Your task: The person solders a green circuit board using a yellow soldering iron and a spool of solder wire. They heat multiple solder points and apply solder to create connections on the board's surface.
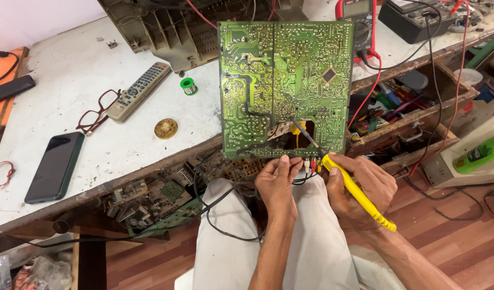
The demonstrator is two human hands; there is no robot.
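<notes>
Firmly pinching the stiff, light green circuit board by its bottom edge — left hand; right hand clamping yellow-handled soldering iron — fragile traces.

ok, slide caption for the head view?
Left hand steadies green circuit board; right hand holds yellow soldering iron to it.

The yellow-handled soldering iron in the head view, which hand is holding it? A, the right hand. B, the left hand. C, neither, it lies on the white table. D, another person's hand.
A: the right hand grips the yellow-handled soldering iron, its tip on the green circuit board, while the left hand steadies the board's lower edge.
</notes>
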